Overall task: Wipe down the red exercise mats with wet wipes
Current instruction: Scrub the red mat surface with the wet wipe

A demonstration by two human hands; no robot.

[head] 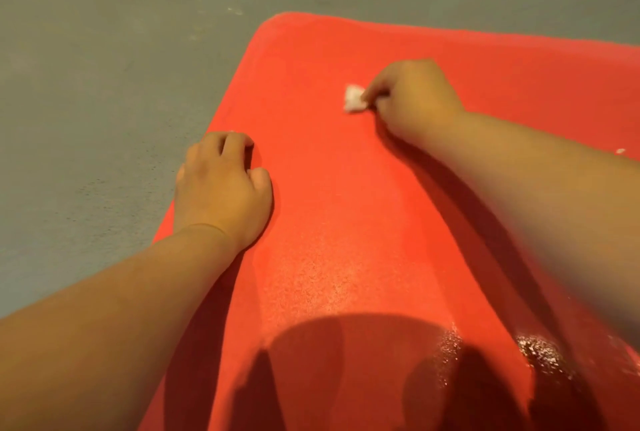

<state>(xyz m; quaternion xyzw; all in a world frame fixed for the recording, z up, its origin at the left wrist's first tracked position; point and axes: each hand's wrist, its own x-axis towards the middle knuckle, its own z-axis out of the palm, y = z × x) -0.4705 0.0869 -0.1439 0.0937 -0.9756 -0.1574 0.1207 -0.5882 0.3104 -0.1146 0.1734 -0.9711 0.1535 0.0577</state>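
A red exercise mat (329,205) lies flat on the floor and fills the middle and right of the head view. My right hand (412,98) pinches a small crumpled white wet wipe (354,98) against the mat near its far end. My left hand (221,188) rests on the mat at its left edge with its fingers curled under and nothing in it. A wet, shiny patch (540,354) glistens on the mat at the lower right.
Grey concrete floor (104,67) surrounds the mat on the left and beyond its far rounded corner (277,20). A tiny white scrap (620,151) lies on the mat at the right edge. My shadow falls across the near part of the mat.
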